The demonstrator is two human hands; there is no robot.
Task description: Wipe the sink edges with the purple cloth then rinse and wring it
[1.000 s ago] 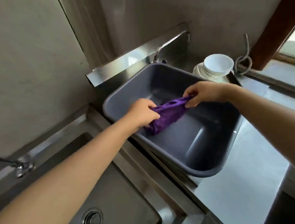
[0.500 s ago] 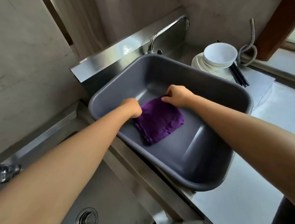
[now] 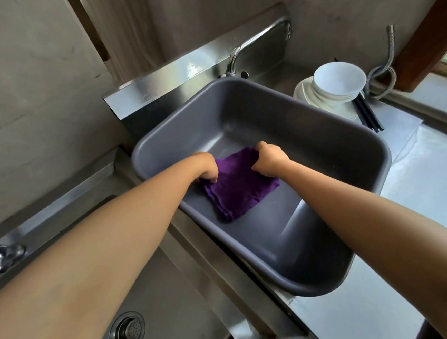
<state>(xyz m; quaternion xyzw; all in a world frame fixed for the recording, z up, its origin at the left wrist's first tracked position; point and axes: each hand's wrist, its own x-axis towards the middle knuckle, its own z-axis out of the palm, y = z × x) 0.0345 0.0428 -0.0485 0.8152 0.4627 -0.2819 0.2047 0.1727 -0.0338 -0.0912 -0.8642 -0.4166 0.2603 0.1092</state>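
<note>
- left hand (image 3: 207, 170) and right hand (image 3: 269, 159) each pinching a top corner of purple cloth (image 3: 241, 186)
- cloth spread flat in grey basin (image 3: 309, 146), likely squaring it for a fold

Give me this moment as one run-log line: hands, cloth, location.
left hand: shut on purple cloth | right hand: shut on purple cloth | cloth: lying flat in grey tub | faucet: no water visible

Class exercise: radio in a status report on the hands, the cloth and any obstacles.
Both hands, left and right, gripping purple cloth. Cloth folded flat in grey tub. Nothing in the way.
</note>
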